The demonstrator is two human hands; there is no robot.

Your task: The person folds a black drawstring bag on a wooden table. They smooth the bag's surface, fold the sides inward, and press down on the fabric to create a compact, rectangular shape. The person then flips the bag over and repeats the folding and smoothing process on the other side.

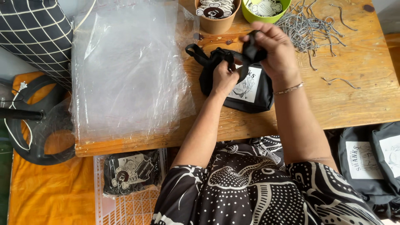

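A black bag (246, 89) with a white printed panel is laid flat on the wooden worktop (354, 91), near its middle. Its black straps (233, 56) are gripped by both hands: the left hand (224, 77) is closed on them low down, and the right hand (273, 48) is clenched around them higher up. A stack of clear plastic sleeves (125, 71) lies to the left, and loose cords (308, 29) are spread at the far right.
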